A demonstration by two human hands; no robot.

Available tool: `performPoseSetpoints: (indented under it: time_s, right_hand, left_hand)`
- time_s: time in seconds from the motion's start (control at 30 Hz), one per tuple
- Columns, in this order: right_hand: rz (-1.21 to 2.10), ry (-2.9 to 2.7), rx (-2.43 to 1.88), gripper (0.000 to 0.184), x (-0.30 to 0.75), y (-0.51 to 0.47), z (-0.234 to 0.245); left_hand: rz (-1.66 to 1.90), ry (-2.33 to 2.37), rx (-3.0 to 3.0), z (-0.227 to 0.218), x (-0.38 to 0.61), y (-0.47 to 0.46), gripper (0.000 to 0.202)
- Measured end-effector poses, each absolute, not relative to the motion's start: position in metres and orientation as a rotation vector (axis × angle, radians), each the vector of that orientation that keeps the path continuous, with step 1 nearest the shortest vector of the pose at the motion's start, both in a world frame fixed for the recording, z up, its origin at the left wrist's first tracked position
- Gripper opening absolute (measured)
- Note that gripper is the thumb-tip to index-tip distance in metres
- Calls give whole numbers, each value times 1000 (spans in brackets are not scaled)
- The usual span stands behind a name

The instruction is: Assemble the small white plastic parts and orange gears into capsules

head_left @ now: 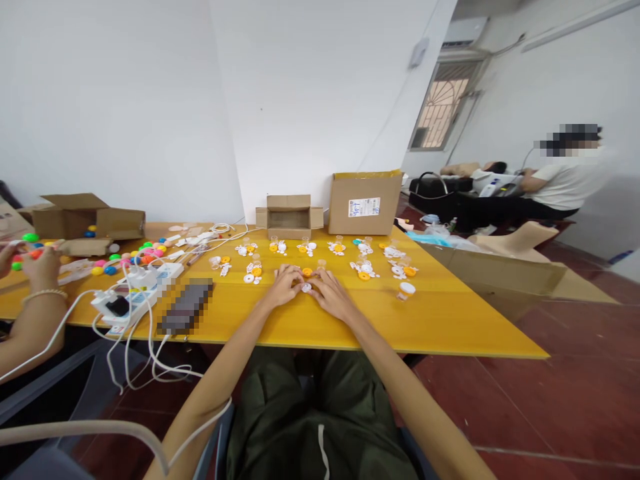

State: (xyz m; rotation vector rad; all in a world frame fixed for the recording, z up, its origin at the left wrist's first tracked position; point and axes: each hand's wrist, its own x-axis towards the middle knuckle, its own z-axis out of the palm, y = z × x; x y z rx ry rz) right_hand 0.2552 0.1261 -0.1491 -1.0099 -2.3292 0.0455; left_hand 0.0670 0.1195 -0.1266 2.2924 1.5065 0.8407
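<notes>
The small white piece (306, 287) lies mid-desk, pinched between the fingertips of my left grip (284, 285) and right grip (333, 297). Beyond it, loose white and orange parts (364, 270) dot the yellow desk (450, 320). Only one capped vial (406, 290) looks finished, so I judge most remains.

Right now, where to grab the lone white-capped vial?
Pinch the white-capped vial by its sides just under the cap, coming from above with the right hand; it seems upright and stands alone on the yellow table, with room either side.
</notes>
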Motion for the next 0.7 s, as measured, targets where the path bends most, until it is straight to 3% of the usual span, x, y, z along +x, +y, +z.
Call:
performPoseSetpoints:
  time_s: [0.7]
  right_hand:
    - [65,-2343,-1043,20,255,126,-147]
  left_hand:
    - [847,1507,2310,-126,67,118,12]
